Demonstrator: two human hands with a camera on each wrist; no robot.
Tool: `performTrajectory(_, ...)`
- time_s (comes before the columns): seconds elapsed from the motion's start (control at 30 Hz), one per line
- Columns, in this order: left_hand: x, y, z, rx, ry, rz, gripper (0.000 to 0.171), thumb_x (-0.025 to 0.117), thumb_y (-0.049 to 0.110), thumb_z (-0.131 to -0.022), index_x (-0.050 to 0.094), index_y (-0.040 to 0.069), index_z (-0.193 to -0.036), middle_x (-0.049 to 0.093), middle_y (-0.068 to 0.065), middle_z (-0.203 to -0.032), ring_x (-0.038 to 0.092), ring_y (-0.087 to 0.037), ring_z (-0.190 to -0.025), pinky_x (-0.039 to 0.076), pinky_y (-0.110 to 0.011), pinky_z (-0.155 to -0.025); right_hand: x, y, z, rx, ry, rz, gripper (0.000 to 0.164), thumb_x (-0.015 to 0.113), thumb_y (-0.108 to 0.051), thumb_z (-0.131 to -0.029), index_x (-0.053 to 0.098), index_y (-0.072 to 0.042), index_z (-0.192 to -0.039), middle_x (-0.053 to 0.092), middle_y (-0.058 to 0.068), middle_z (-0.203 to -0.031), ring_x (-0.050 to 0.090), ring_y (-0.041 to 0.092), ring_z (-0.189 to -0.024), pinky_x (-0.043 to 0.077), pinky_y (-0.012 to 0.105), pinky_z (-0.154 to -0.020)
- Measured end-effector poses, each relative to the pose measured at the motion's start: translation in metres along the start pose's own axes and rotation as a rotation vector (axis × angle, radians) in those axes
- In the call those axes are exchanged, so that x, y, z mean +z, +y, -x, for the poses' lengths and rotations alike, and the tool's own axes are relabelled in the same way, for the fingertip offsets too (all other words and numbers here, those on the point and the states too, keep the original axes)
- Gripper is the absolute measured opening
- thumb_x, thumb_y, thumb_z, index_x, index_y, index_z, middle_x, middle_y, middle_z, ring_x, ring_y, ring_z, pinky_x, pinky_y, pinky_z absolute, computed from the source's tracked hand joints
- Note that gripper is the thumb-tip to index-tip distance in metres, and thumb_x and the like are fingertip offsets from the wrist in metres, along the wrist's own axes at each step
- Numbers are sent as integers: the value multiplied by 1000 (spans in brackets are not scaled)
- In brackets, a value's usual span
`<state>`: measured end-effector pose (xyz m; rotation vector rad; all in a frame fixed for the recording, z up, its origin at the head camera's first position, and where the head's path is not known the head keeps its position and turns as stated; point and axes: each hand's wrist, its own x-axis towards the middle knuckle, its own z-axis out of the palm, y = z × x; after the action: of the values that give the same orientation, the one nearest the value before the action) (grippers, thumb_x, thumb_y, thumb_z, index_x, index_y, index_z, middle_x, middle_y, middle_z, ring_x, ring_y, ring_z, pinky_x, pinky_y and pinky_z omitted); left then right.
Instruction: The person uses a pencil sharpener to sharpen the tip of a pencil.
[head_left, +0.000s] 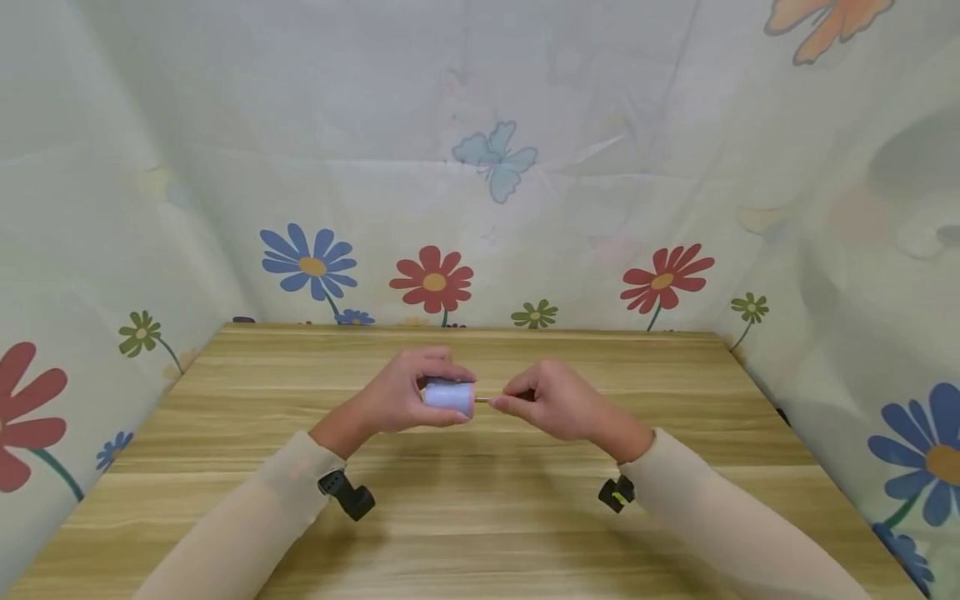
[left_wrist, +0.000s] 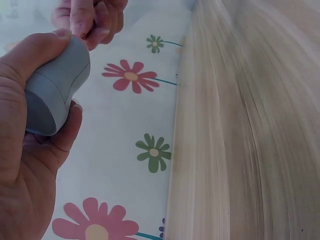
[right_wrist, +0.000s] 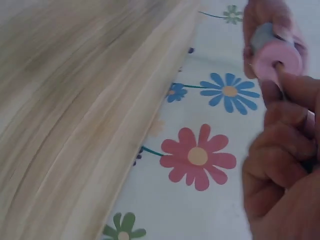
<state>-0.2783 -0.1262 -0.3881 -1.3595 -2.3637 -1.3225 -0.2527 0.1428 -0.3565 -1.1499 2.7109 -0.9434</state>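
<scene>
My left hand [head_left: 397, 396] holds a small pale-blue pencil sharpener [head_left: 448, 396] on its side above the table, thumb below it and fingers over the top. Its pink end face [right_wrist: 287, 55] has a round hole and points toward my right hand [head_left: 562, 404]. Between thumb and fingertips, that hand pinches a thin pencil [head_left: 482, 400], whose far end sits in the hole. Only a short length of the pencil shows; the rest is hidden in my right hand. In the left wrist view the sharpener's plain grey-blue base [left_wrist: 40, 115] faces the camera.
Under both hands is a wood-grain table [head_left: 480, 517]. Behind and beside it hangs a pale cloth [head_left: 360, 183] printed with flowers and butterflies. Each wrist carries a small black camera on a strap, the left camera [head_left: 356, 500] hanging below the sleeve.
</scene>
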Motion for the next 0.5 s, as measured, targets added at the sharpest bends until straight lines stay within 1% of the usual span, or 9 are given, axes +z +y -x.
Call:
performTrajectory(0.07,1,1,0,12,-6,-6,40,91,24,-79,78,14,-115,65,0,-97,61,-14,-84,57,-28,-65,-5,-2,-2,155,-93,-191,25,70,-26,-98,78,-13,-78,40,-9,-53,30,6,-45,26,23,-45)
performTrajectory(0.13,3,0,1,14,-11,0,40,91,25,-79,78,14,-115,65,1,-96,61,-14,-84,57,-28,-65,-9,-2,-4,290,-160,-350,27,71,-24,-97,78,-6,-79,38,-6,-52,27,9,-44,23,24,-44)
performTrajectory(0.17,3,0,1,7,-12,8,40,91,25,-79,78,14,-115,65,0,-96,61,-15,-84,57,-28,-65,-11,-3,-5,347,-182,-393,27,70,-24,-97,78,-5,-81,39,-5,-52,26,10,-44,23,25,-44)
performTrajectory(0.2,4,-1,2,0,-13,17,40,91,24,-79,78,14,-115,65,0,-96,61,-15,-83,57,-28,-65,-12,-4,-5,378,-196,-403,27,70,-25,-98,79,-5,-82,40,-5,-52,27,10,-44,23,25,-44)
performTrajectory(0.23,4,-2,2,-10,-14,24,40,90,24,-79,78,14,-116,65,1,-96,61,-15,-83,57,-28,-65,-13,-4,-6,383,-202,-393,26,70,-26,-98,79,-6,-84,41,-4,-53,27,10,-45,23,25,-44)
performTrajectory(0.27,4,-3,2,-19,-13,33,40,90,23,-79,77,14,-116,65,0,-96,61,-16,-82,56,-28,-65,-13,-5,-6,360,-197,-354,25,69,-27,-98,79,-9,-84,43,-5,-55,28,10,-45,24,24,-44)
performTrajectory(0.33,3,-5,2,-34,-8,40,41,90,22,-79,77,14,-117,66,1,-97,61,-16,-81,56,-28,-64,-11,-6,-5,247,-149,-203,20,70,-29,-98,80,-16,-87,50,-7,-60,35,8,-48,30,23,-46)
performTrajectory(0.4,1,-6,0,-45,0,30,42,90,22,-79,76,16,-118,66,2,-98,61,-16,-81,56,-28,-64,-9,-5,-3,97,-61,-27,15,71,-30,-97,80,-19,-90,60,-10,-67,44,5,-52,38,21,-49)
performTrajectory(0.5,-2,-5,-2,-50,2,6,45,90,23,-80,75,18,-122,67,3,-101,61,-16,-82,56,-29,-66,-5,-1,0,-109,97,226,12,75,-28,-95,80,-18,-94,70,-10,-78,55,1,-61,48,18,-58)
